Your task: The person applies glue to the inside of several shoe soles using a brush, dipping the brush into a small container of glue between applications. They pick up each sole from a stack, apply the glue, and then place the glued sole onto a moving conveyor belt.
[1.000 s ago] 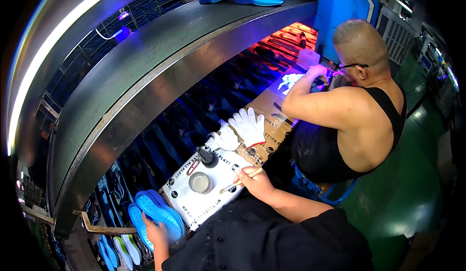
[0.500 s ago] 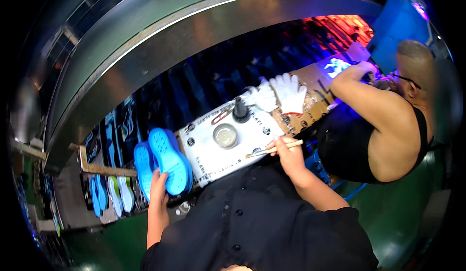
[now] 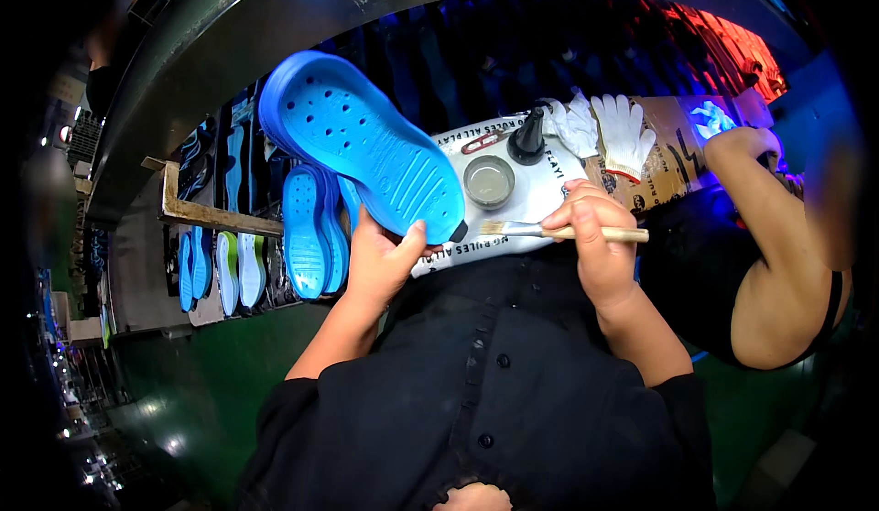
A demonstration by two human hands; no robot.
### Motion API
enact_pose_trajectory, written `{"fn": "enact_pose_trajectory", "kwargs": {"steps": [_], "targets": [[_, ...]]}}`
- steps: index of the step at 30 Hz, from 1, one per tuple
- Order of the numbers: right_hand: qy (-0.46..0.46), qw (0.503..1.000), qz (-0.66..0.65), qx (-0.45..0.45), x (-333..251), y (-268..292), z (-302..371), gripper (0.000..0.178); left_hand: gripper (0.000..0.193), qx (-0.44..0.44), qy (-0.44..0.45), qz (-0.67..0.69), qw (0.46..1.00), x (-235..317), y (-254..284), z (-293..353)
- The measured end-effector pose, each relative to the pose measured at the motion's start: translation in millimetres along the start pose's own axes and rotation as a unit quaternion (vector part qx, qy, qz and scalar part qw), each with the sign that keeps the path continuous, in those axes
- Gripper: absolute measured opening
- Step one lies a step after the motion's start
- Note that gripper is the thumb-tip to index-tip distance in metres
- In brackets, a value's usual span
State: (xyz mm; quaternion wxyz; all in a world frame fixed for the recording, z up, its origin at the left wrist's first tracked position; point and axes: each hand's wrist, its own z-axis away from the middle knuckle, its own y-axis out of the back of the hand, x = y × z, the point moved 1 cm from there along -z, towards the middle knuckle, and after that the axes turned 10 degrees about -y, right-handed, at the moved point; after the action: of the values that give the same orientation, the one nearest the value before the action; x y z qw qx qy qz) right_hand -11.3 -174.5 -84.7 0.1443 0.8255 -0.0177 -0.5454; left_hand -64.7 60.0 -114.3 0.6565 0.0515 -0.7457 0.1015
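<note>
gripping a blue shoe sole [image 3: 366, 149] by its heel, left hand [image 3: 383, 259] fingers clamped, sole tilted toward 11 o'clock, right hand [image 3: 591, 236] pinched on a wooden brush [image 3: 558, 231], bristles pointing at 9 o'clock, small glue cup [image 3: 488, 181] beyond at 12 o'clock, white gloves [image 3: 623, 131] farther at 1 o'clock

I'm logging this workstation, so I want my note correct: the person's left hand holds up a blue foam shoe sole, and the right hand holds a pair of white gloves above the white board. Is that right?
One detail is wrong. In the head view the right hand holds a wooden-handled brush, not gloves; the white gloves lie untouched further back. The left hand does hold up the blue foam shoe sole, above the white board.
</note>
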Motion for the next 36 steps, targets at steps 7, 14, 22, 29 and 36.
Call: {"fn": "enact_pose_trajectory", "kwargs": {"steps": [7,14,22,29,36], "targets": [[0.082,0.994,0.055,-0.044,-6.4,-18.4,-3.7,0.024,0.049,-0.008,-0.075,-0.085,0.994,-7.1,-3.5,-0.3],[0.079,0.992,0.091,-0.031,-2.7,-16.1,-3.8,0.022,0.048,-0.01,-0.109,-0.103,0.989,-4.9,-3.4,-2.6],[0.109,0.988,0.098,-0.057,-1.6,-22.5,-4.1,0.018,0.05,-0.011,-0.067,-0.158,0.985,-4.4,-9.9,0.4],[0.098,0.987,0.127,-0.02,-2.8,-15.1,-2.2,0.016,0.052,-0.004,-0.092,-0.147,0.985,-9.3,-8.4,-1.4],[0.118,0.984,0.121,-0.063,-4.8,-19.2,1.7,0.017,0.051,0.002,-0.104,-0.149,0.983,-12.5,-13.1,-2.3]]}}
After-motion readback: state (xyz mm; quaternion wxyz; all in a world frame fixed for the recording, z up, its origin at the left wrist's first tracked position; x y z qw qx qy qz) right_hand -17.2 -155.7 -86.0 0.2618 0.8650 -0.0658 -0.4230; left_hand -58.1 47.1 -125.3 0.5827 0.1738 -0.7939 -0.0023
